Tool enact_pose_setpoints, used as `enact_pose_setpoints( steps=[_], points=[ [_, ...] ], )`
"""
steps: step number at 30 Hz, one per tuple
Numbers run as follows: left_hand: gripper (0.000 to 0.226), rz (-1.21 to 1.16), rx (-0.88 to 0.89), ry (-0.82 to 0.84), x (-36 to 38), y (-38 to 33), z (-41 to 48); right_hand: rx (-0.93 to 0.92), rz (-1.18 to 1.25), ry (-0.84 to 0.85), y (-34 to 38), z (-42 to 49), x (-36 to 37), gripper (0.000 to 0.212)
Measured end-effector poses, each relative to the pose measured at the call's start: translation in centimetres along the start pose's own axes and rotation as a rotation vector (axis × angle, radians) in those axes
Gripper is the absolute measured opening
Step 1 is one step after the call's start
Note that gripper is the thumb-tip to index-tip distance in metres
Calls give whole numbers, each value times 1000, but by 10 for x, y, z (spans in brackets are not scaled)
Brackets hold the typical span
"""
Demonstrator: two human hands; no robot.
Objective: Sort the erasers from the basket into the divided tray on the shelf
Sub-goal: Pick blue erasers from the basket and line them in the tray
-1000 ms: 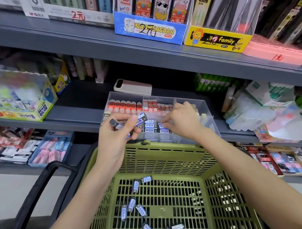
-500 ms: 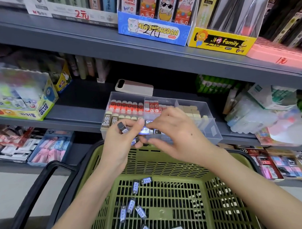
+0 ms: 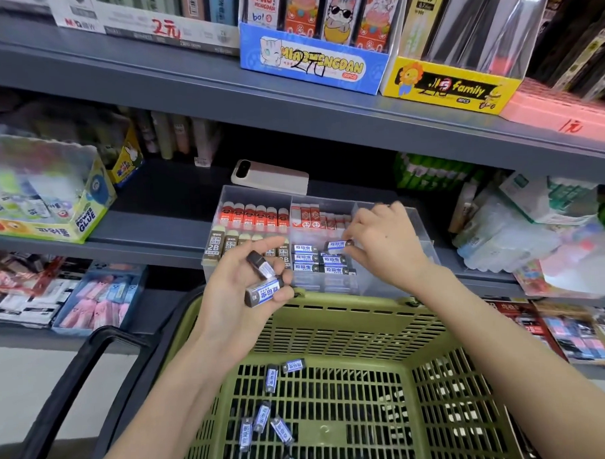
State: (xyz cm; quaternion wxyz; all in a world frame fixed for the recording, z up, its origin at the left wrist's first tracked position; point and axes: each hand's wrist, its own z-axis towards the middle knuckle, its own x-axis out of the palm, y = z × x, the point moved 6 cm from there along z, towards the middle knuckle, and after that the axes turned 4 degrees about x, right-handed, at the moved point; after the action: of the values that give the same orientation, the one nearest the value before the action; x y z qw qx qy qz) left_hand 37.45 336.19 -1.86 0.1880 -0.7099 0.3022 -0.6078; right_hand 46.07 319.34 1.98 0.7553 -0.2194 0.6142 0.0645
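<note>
The left hand [image 3: 234,290] and right hand [image 3: 385,242] were bare; the left forearm [image 3: 156,399] and right forearm [image 3: 504,352] were bare too, slim, down to the edge of view.

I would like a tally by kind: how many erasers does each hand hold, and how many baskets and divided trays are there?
Erasers in left hand: 2
Eraser in right hand: 1
Green basket: 1
Divided tray: 1
Total: 5

Grey metal shelving [image 3: 157,231], stocked w/ stationery boxes [image 3: 309,64], pale floor [image 3: 25,393] btm left, even light
</note>
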Motion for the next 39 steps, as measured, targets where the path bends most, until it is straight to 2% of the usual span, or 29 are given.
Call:
enact_pose_setpoints(
  steps=[4, 9, 12, 18, 24, 29, 36, 39],
  points=[
    [42, -59, -49, 12, 0, 3, -1, -48, -41, -29, 14, 4, 4, 14],
    [31, -97, -56, -3, 1, 3, -1, 48, 34, -28, 10, 7, 7, 23],
    [20, -43, -38, 2, 1, 3, -2, 80, 52, -24, 9, 9, 10, 24],
    [18, 5, -15, 4, 1, 3, -2, 165, 233, -57, 1, 6, 13, 18],
    [18, 8, 2, 8, 0, 2, -1, 134, 136, -29, 8, 16, 16, 20],
    [19, 14, 16, 6, 0, 4, -1, 39, 17, -1, 16, 18, 18, 23],
    [20, 57, 33, -4, 1, 4, -3, 17, 11, -17, 19, 13, 11, 28],
    [17, 45, 36, -6, 0, 4, -3, 84, 31, -120, 2, 6, 1, 20]
  ],
)
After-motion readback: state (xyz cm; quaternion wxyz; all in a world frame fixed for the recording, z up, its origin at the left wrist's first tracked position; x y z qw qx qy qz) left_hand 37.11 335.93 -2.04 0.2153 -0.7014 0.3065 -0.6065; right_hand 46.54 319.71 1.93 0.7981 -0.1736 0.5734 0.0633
